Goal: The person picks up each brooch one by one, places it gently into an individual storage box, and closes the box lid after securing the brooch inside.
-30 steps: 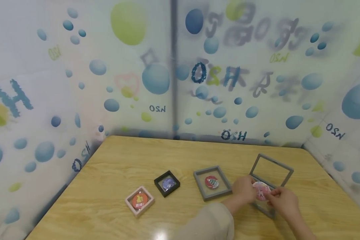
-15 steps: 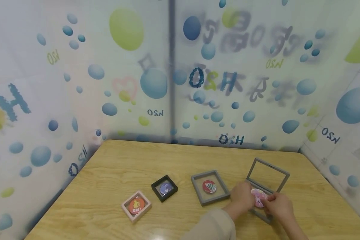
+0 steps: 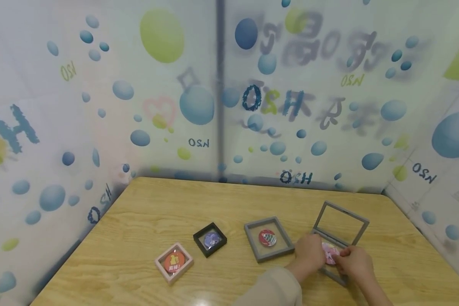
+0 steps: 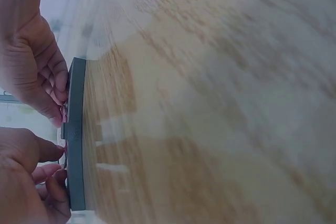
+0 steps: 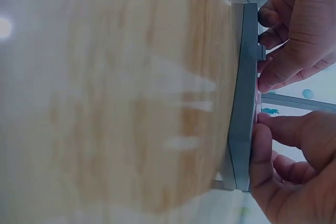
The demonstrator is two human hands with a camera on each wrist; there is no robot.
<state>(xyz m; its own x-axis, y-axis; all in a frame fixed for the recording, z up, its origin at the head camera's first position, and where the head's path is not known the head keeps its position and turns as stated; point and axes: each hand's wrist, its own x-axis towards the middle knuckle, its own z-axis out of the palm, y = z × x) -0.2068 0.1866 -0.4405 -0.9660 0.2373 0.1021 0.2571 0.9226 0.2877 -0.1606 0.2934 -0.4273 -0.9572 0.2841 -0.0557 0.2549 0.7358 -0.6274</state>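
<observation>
A round pink badge [image 3: 329,254] lies level at the lower half of an opened grey display frame [image 3: 335,277], partly covered by fingers. From the left, my left hand [image 3: 308,253] pinches the badge's edge. Opposite, my right hand [image 3: 355,264] pinches its right side between thumb and fingers. The frame's lid [image 3: 343,209] stands raised behind both hands. In the left wrist view, the frame's clasped front edge [image 4: 76,135] hides most of the badge. The right wrist view shows both hands' fingertips close together just above that same front edge [image 5: 244,98].
Left of my hands lies a closed grey frame [image 3: 257,250] with a red and green badge. Farther left are a small black frame [image 3: 207,253] with a purple badge and a pink frame [image 3: 171,278] with an orange badge. All lie on the wooden table [image 3: 168,199].
The pink badge has gone from tilted up to nearly flat, lower in the opened frame. Both hands have moved down with it. The camera view has shifted slightly.
</observation>
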